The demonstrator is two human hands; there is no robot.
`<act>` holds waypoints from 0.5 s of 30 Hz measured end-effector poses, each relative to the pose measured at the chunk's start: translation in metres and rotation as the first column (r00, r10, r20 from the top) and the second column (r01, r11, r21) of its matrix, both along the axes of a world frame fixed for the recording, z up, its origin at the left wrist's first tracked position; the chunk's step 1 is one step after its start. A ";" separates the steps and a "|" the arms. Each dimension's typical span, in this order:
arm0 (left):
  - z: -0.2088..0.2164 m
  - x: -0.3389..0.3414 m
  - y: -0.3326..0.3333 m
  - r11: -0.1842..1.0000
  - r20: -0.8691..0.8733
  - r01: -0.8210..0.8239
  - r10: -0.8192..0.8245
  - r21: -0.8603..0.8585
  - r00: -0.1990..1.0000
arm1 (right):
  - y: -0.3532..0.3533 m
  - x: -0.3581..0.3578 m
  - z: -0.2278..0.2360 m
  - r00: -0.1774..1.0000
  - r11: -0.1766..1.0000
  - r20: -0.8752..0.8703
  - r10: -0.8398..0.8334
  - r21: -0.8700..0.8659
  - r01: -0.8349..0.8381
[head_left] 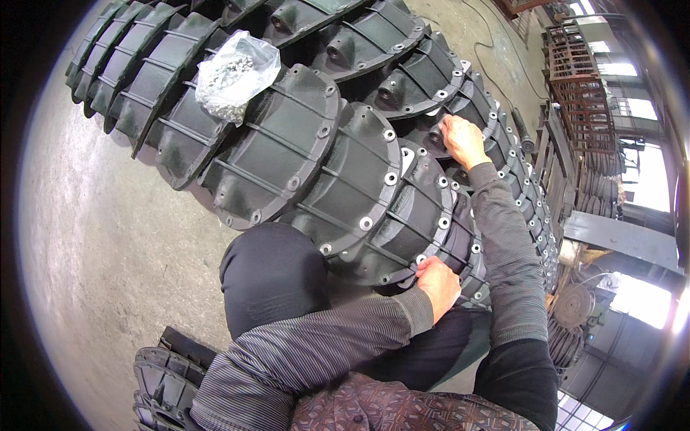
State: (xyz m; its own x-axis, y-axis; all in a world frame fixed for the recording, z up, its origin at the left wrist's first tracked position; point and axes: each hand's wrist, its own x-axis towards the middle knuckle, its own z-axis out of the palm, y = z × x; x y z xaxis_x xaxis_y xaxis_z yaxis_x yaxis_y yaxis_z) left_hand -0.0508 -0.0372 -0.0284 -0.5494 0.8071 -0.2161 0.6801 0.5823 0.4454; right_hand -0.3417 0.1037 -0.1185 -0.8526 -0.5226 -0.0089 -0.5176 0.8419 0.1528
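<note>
Nested rows of black, ribbed, curved castings [284, 147] stretch across the view, with bolt holes along their flanges. Pale rings [366, 223] sit at many of the holes. At the near end of a row, my left hand [438, 284] is closed, its fingertips against a flange edge beside a ringed hole. Farther off, my right hand [463, 140] reaches into the neighbouring row. Its fingers are pinched together at a casting's flange. Whatever either hand has between its fingertips is too small or hidden to name. A clear plastic bag [241, 72] of small silvery pieces rests on the castings.
Bare concrete floor [122, 237] lies to the left. More black castings [162, 384] stand at the lower left. A rusty metal rack [581, 90] and a grey beam [622, 241] are on the right. A dark cable [496, 47] runs over the floor at the top.
</note>
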 end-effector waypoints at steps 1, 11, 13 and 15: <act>0.001 0.000 0.000 1.000 0.006 0.007 -0.007 0.001 1.000 | -0.001 0.000 -0.002 1.000 0.999 -0.021 -0.023 0.021 0.023; -0.013 0.004 0.008 0.995 -0.002 0.058 -0.058 0.082 0.998 | 0.000 0.016 -0.003 0.995 0.995 -0.051 -0.084 -0.056 0.081; -0.016 0.005 0.012 0.996 -0.004 0.034 -0.034 0.084 0.999 | 0.001 0.014 -0.004 0.999 0.999 -0.035 -0.029 -0.019 0.028; -0.017 0.005 0.014 0.995 0.046 0.016 -0.020 0.095 0.999 | -0.001 0.008 -0.005 0.997 0.996 -0.009 -0.079 0.045 0.079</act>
State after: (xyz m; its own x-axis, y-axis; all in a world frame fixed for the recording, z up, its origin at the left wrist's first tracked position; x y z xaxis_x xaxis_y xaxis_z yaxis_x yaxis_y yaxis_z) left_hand -0.0459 -0.0234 -0.0457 -0.5255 0.8349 -0.1639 0.6672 0.5239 0.5295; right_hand -0.3332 0.1027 -0.1235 -0.8911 -0.4531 -0.0248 -0.4488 0.8721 0.1947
